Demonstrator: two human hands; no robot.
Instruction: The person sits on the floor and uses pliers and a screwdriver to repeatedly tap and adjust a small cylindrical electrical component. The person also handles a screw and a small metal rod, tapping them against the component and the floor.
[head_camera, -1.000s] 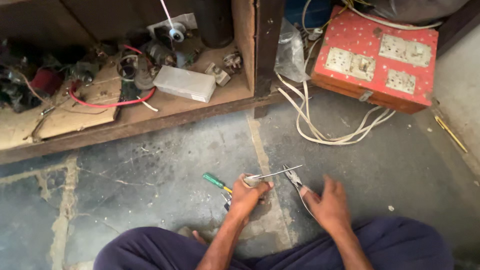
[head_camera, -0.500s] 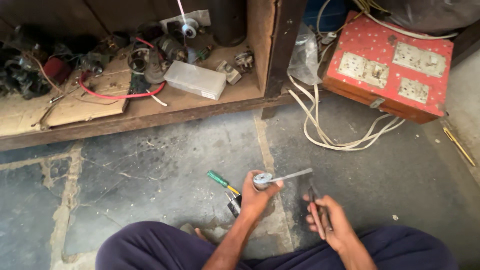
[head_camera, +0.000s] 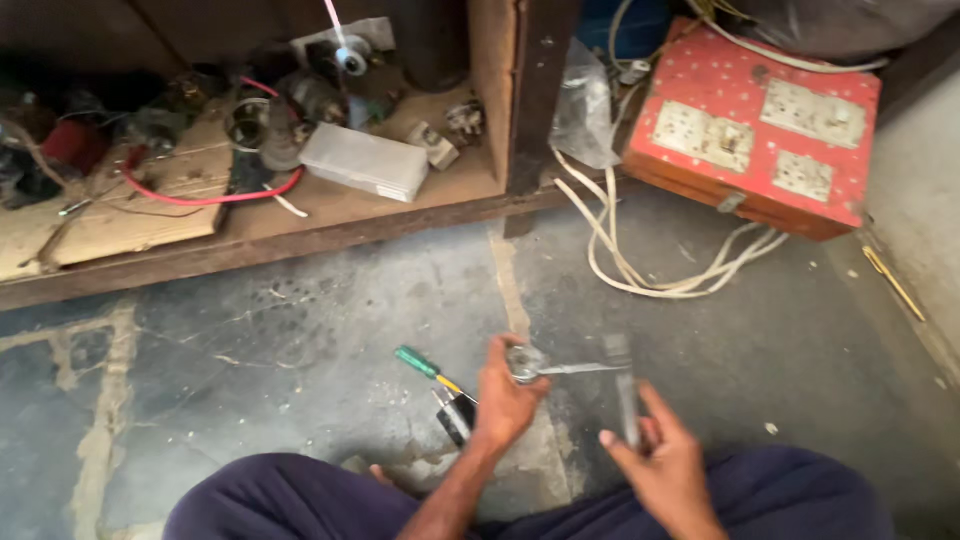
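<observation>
Above the grey floor (head_camera: 300, 350), left hand (head_camera: 503, 395) pinching a round metal part (head_camera: 525, 362), right hand (head_camera: 665, 465) gripping pliers (head_camera: 625, 395) (blurred).

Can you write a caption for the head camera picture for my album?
Left hand holds a small metal part, right hand a slim tool, above a green screwdriver.
</observation>
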